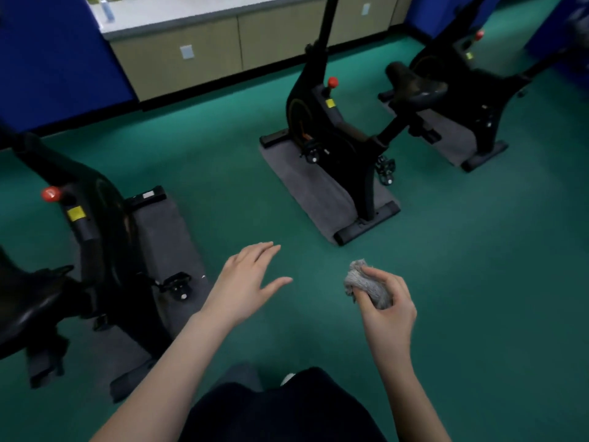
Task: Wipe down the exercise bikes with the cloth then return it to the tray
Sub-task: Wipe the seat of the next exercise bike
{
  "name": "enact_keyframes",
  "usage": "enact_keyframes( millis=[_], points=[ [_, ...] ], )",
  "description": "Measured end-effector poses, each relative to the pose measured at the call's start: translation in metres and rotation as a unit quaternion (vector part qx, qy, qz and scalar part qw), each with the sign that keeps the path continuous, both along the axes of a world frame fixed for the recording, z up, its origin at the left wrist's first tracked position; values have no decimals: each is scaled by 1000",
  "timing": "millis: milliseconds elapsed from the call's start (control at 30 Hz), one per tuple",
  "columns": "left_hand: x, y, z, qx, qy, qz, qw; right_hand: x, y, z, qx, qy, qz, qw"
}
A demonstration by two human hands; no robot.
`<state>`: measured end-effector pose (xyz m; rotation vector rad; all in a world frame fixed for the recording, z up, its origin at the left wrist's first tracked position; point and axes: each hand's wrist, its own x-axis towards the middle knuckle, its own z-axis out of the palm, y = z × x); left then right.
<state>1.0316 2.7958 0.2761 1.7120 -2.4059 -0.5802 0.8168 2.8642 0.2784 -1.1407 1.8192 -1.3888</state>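
Standing just beside the nearest exercise bike (105, 224), a person held the grey cloth (366, 283) balled in the curled right hand (385, 311), touching no bike, the left hand (248, 279) spread and empty; so tightly bunched, the cloth could have skimmed surfaces or slipped free.

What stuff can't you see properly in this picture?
- Tray: nowhere in the head view.
- Cloth: bunched in the right hand, whose fingers hide most of it.
- Middle bike: handlebars cut off by the top edge.
- Left bike: partly cut off by the left edge.
- Blue object on the counter: too blurred to name.
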Motion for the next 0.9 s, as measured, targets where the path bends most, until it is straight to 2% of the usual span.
enact_keyframes(
  millis=[267, 667, 900],
  points=[
    [-54, -66, -4, 0, -16, -34, 999, -57, -47, 4, 10, 13, -25, 1000],
    [-121, -249, -22, 16, -14, -43, 999, -126, -212, 5, 8, 131, -28, 991],
    [-183, -328, -23, 29, -53, -99, 993, -179, -257, 6, 12, 123, -70, 990]
  ],
)
